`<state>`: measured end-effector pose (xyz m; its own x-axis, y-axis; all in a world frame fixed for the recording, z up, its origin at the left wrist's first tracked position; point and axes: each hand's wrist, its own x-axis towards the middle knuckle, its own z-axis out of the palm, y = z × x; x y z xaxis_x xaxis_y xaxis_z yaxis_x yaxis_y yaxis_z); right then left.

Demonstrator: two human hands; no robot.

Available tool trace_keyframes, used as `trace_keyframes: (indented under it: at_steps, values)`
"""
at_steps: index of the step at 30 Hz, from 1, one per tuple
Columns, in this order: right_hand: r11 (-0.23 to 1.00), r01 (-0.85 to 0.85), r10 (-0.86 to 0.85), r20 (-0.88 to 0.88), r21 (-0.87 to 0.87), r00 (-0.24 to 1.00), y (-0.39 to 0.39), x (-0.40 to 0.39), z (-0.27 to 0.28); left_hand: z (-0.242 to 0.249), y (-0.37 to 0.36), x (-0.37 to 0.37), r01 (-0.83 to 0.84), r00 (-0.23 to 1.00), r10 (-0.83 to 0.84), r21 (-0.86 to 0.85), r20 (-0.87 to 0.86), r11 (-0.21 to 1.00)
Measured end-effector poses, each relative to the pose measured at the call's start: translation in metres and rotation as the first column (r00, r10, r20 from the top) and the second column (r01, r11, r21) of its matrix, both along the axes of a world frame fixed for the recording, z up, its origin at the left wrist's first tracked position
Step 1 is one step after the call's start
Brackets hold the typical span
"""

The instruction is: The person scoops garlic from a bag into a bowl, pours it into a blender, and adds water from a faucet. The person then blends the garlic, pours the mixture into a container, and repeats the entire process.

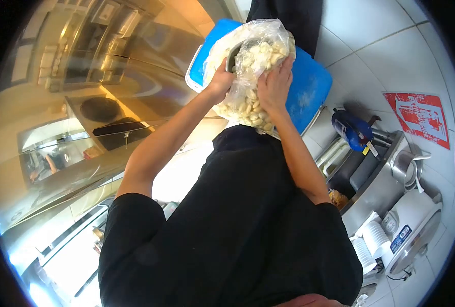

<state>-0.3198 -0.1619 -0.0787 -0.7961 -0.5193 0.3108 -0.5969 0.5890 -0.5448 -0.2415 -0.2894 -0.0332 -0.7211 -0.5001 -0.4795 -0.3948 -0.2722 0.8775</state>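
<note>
A clear plastic bag (248, 105) full of pale cloves that look like peeled garlic lies on a blue lid-like surface (309, 89) with a white rim. Inside the bag's upper part, a grey curved rim, apparently of a bowl (231, 60), surrounds more cloves (260, 56). My left hand (220, 82) is closed on the left side of that rim, thumb upward. My right hand (275, 84) curls over the bag's right side, fingers against the plastic and cloves. Whether the plastic runs between the left fingers and the bowl cannot be made out.
A shiny metal surface (156, 66) runs along the left. To the right are a metal sink (370, 174), a blue bottle-like object (350, 128), a small pot (404, 166), stacked white cups (376, 238) and a white appliance (411, 220). A red sign (419, 117) marks the tiles.
</note>
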Motion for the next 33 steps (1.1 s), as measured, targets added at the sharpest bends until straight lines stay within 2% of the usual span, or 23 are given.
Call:
trace_keyframes:
  at_steps: [1, 2, 3, 4, 6, 8, 11, 13, 16, 17, 18, 20, 21, 22, 23, 24, 25, 27, 29, 30, 32, 33]
  values:
    - [1.0, -0.003, 0.003, -0.007, 0.004, 1.0, 0.006, -0.004, 0.006, 0.011, 0.0, 0.005, -0.044, 0.999, 0.048, 0.172, -0.019, 0.984]
    - [0.976, -0.152, 0.163, 0.056, -0.156, 0.985, 0.017, -0.013, 0.012, 0.017, -0.001, 0.008, -0.078, 0.995, 0.095, 0.34, -0.034, 0.937]
    - [0.905, -0.284, 0.327, 0.091, -0.317, 0.941, 0.024, -0.02, 0.015, 0.013, -0.008, 0.011, 0.0, 0.997, 0.029, 0.392, -0.068, 0.92]
    - [0.906, -0.293, 0.331, 0.081, -0.307, 0.94, 0.028, -0.021, 0.014, 0.006, -0.01, 0.013, 0.001, 0.996, 0.034, 0.398, -0.08, 0.917]
    - [0.762, -0.1, 0.439, 0.397, -0.639, 0.806, 0.034, -0.018, 0.006, -0.002, -0.01, 0.017, -0.107, 0.994, 0.066, 0.637, 0.088, 0.764]
    - [0.784, -0.096, 0.411, 0.397, -0.613, 0.821, 0.041, -0.02, 0.003, -0.004, -0.007, 0.019, -0.074, 0.997, 0.059, 0.62, 0.044, 0.781]
    - [0.783, -0.002, 0.352, 0.439, -0.622, 0.827, 0.044, -0.029, 0.002, -0.009, -0.007, 0.021, -0.039, 0.999, 0.024, 0.609, 0.033, 0.792]
    - [0.834, -0.099, 0.335, 0.355, -0.544, 0.873, 0.034, -0.043, 0.012, -0.009, -0.004, 0.021, 0.011, 1.0, -0.003, 0.579, -0.014, 0.815]
    - [0.89, -0.227, 0.333, 0.222, -0.395, 0.917, 0.014, -0.065, 0.028, -0.02, 0.008, 0.0, -0.004, 1.0, -0.014, 0.536, 0.028, 0.844]
    - [0.903, -0.271, 0.341, 0.174, -0.333, 0.924, 0.012, -0.069, 0.033, -0.029, 0.003, -0.001, 0.032, 0.999, -0.039, 0.616, -0.002, 0.787]
    - [0.904, -0.27, 0.338, 0.165, -0.332, 0.927, 0.011, -0.068, 0.031, -0.026, 0.002, -0.002, 0.04, 0.999, -0.042, 0.615, -0.01, 0.788]
    - [0.884, -0.466, 0.449, -0.204, -0.041, 0.87, 0.008, -0.051, 0.021, -0.018, 0.004, 0.0, 0.099, 0.989, -0.029, 0.498, -0.147, 0.861]
    - [0.848, -0.502, 0.53, -0.256, 0.169, 0.809, 0.008, -0.046, 0.032, -0.015, 0.003, 0.001, 0.104, 0.989, -0.038, 0.499, -0.14, 0.86]
    - [0.851, -0.498, 0.526, -0.252, 0.168, 0.812, 0.006, -0.048, 0.028, -0.011, 0.002, 0.001, 0.118, 0.99, -0.068, 0.476, -0.121, 0.872]
    - [0.819, -0.554, 0.56, 0.002, -0.149, 0.828, 0.0, -0.057, 0.023, -0.008, 0.0, 0.001, 0.131, 0.99, -0.093, 0.45, -0.106, 0.883]
    - [0.749, -0.482, 0.624, 0.241, -0.455, 0.743, -0.003, -0.058, 0.021, -0.01, -0.002, 0.004, 0.129, 0.99, -0.092, 0.453, -0.103, 0.882]
    - [0.749, -0.484, 0.626, 0.245, -0.454, 0.74, 0.001, -0.054, 0.019, -0.012, -0.003, 0.008, 0.109, 0.993, -0.069, 0.517, -0.097, 0.849]
    - [0.806, -0.294, 0.442, 0.191, -0.514, 0.876, 0.013, -0.041, 0.02, -0.011, -0.005, 0.01, 0.088, 0.995, -0.04, 0.576, -0.097, 0.813]
    - [0.807, -0.096, 0.227, 0.156, -0.583, 0.961, 0.024, -0.026, 0.022, -0.004, -0.002, 0.016, 0.1, 0.979, 0.07, 0.748, -0.192, 0.657]
    - [0.787, 0.006, 0.107, 0.147, -0.617, 0.983, 0.027, -0.023, 0.021, -0.012, 0.001, 0.015, 0.1, 0.979, 0.07, 0.748, -0.192, 0.657]
    - [0.806, 0.011, 0.059, 0.099, -0.592, 0.993, 0.003, -0.005, 0.021, -0.037, 0.017, 0.011, 0.059, 0.958, 0.133, 0.631, -0.253, 0.774]
    - [0.83, 0.105, -0.024, 0.152, -0.547, 0.988, -0.009, -0.001, 0.026, -0.034, 0.023, 0.009, 0.061, 0.959, 0.13, 0.629, -0.252, 0.775]
